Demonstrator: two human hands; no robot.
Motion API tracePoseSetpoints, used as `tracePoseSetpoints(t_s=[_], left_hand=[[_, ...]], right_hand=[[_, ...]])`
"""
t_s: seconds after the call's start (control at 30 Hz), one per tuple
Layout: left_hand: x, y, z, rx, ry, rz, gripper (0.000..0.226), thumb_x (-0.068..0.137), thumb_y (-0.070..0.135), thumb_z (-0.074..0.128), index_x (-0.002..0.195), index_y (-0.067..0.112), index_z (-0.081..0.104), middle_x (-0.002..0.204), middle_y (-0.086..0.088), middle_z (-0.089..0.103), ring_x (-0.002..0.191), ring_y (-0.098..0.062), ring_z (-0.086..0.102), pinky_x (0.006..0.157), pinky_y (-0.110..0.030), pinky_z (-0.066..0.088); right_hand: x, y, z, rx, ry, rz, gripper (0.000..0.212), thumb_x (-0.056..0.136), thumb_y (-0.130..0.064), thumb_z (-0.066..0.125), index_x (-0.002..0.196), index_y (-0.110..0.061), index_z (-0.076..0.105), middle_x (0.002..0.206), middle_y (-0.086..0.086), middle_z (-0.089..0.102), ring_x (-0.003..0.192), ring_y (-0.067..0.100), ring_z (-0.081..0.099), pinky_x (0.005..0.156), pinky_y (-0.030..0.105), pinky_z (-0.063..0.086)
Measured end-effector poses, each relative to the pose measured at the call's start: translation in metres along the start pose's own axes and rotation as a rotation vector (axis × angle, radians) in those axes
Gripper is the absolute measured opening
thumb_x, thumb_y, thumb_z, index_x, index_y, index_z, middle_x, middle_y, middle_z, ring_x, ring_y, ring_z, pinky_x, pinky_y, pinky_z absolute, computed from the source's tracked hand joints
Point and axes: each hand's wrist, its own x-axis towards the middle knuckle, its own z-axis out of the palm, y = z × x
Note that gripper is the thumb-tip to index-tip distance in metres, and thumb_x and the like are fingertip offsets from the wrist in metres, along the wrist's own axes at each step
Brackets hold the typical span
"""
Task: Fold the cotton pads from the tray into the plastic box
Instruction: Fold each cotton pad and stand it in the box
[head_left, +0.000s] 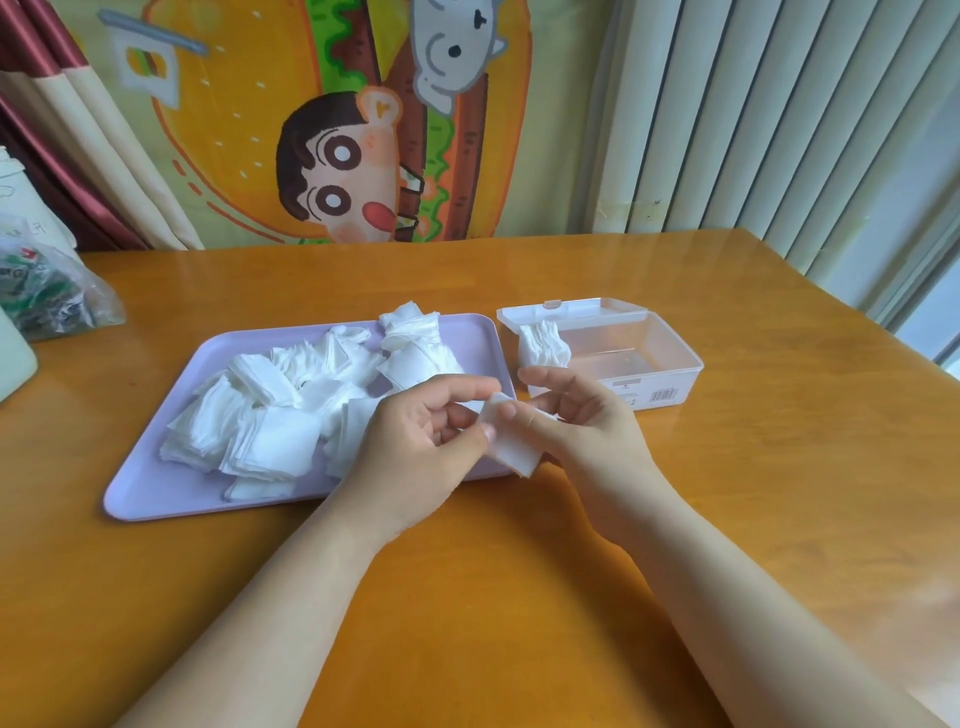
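Cotton pad (511, 441) is pinched between my left hand (415, 447) and right hand (576, 421), both grips closed on it, just above the purple tray's (150, 493) right edge near the plastic box (675, 374).

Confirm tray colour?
Pale lilac flat plastic tray holding white cotton pads; head view.
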Motion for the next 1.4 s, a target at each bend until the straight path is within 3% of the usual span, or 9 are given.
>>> tracePoseSetpoints(t_s=[0.07, 0.2, 0.3, 0.43, 0.77, 0.9, 1.07, 1.2, 1.4], left_hand=[[0.002, -0.001, -0.001, -0.031, 0.088, 0.000, 0.034, 0.093, 0.001, 0.073, 0.120, 0.021, 0.073, 0.095, -0.009, 0.080, 0.091, -0.024, 0.075, 0.089, -0.039, 0.060], [0.006, -0.002, -0.004, 0.215, 0.219, 0.035, 0.028, 0.098, 0.009, 0.070, 0.118, 0.028, 0.072, 0.098, 0.004, 0.077, 0.081, -0.004, 0.068, 0.076, -0.016, 0.051], [0.011, -0.010, -0.002, 0.571, 0.195, 0.084, 0.034, 0.099, 0.015, 0.067, 0.133, 0.023, 0.067, 0.119, 0.012, 0.063, 0.098, -0.008, 0.062, 0.091, -0.021, 0.049], [0.017, -0.013, 0.000, 0.820, 0.056, 0.000, 0.055, 0.101, 0.026, 0.064, 0.153, 0.023, 0.048, 0.140, -0.001, 0.059, 0.133, -0.020, 0.048, 0.107, -0.029, 0.039], [0.019, -0.014, 0.002, 0.990, -0.055, -0.046, 0.056, 0.102, 0.029, 0.052, 0.156, 0.024, 0.038, 0.153, 0.006, 0.047, 0.142, -0.022, 0.032, 0.114, -0.032, 0.028], [0.019, -0.013, -0.001, 0.837, -0.041, -0.078, 0.057, 0.090, 0.018, 0.060, 0.145, 0.031, 0.053, 0.138, 0.007, 0.055, 0.132, -0.020, 0.043, 0.108, -0.028, 0.036], [0.018, -0.014, -0.004, 0.498, 0.042, -0.061, 0.016, 0.078, 0.021, 0.074, 0.088, 0.031, 0.065, 0.095, 0.012, 0.064, 0.095, -0.008, 0.061, 0.082, -0.025, 0.050], [0.013, -0.009, -0.007, 0.250, 0.085, -0.051, 0.017, 0.083, 0.013, 0.084, 0.088, 0.023, 0.071, 0.084, 0.014, 0.070, 0.078, 0.000, 0.060, 0.075, -0.017, 0.045], [0.010, -0.004, -0.019, -0.199, -0.037, -0.058, 0.019, 0.084, 0.014, 0.076, 0.102, 0.020, 0.076, 0.097, -0.005, 0.077, 0.089, -0.016, 0.069, 0.074, -0.027, 0.054]], right_hand=[[-0.001, -0.003, -0.001, -0.007, -0.014, 0.039, 0.043, 0.081, -0.025, 0.092, 0.119, -0.014, 0.074, 0.091, 0.019, 0.067, 0.077, 0.027, 0.066, 0.066, 0.038, 0.052], [-0.003, -0.005, -0.002, -0.157, 0.082, 0.054, 0.014, 0.092, -0.015, 0.079, 0.090, -0.003, 0.071, 0.066, 0.014, 0.069, 0.059, 0.025, 0.058, 0.057, 0.034, 0.046], [-0.004, -0.010, -0.002, -0.263, 0.221, -0.028, 0.010, 0.091, -0.010, 0.069, 0.094, -0.002, 0.064, 0.067, 0.015, 0.071, 0.054, 0.020, 0.068, 0.050, 0.029, 0.049], [-0.006, -0.011, -0.001, -0.321, 0.246, -0.030, 0.010, 0.088, -0.009, 0.065, 0.094, -0.002, 0.061, 0.066, 0.015, 0.072, 0.057, 0.028, 0.072, 0.047, 0.030, 0.047], [-0.007, -0.010, 0.001, -0.331, 0.237, -0.023, 0.008, 0.091, -0.011, 0.065, 0.096, -0.005, 0.063, 0.073, 0.016, 0.075, 0.057, 0.025, 0.072, 0.054, 0.034, 0.047], [-0.007, -0.009, 0.000, -0.325, 0.243, -0.031, 0.007, 0.090, -0.014, 0.066, 0.095, -0.009, 0.064, 0.071, 0.013, 0.075, 0.062, 0.029, 0.074, 0.060, 0.041, 0.051], [-0.005, -0.008, -0.001, -0.304, 0.273, -0.052, 0.007, 0.092, -0.014, 0.066, 0.096, -0.009, 0.064, 0.074, 0.011, 0.075, 0.062, 0.026, 0.076, 0.064, 0.044, 0.054], [-0.003, -0.007, -0.004, -0.277, 0.304, -0.034, 0.007, 0.093, -0.016, 0.067, 0.097, -0.011, 0.065, 0.075, 0.012, 0.075, 0.062, 0.025, 0.076, 0.064, 0.045, 0.051], [-0.003, -0.014, -0.007, -0.284, 0.267, -0.053, 0.006, 0.094, -0.018, 0.073, 0.098, -0.015, 0.071, 0.082, 0.003, 0.078, 0.064, 0.022, 0.076, 0.059, 0.036, 0.048]])
